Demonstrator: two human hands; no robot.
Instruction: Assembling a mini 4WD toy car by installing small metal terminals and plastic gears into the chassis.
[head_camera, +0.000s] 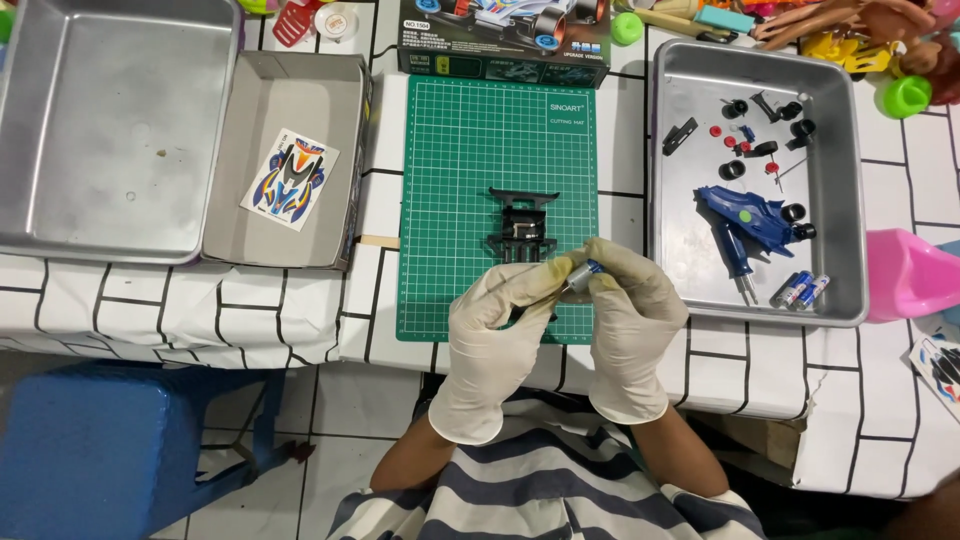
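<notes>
Both my hands wear pale latex gloves and meet over the near part of a green cutting mat (470, 150). My right hand (625, 320) pinches a small silver and blue cylinder, a toy motor (578, 276). My left hand (495, 325) touches that same motor with its fingertips from the left. Just beyond my fingers a black toy car chassis (522, 225) lies on the mat.
A metal tray (845, 200) at right holds a blue car body, a blue screwdriver, small batteries, black wheels and red bits. At left stand a large metal tray (40, 120) and a cardboard box lid (345, 150) with a sticker sheet (290, 178). A blue stool (110, 450) stands below left.
</notes>
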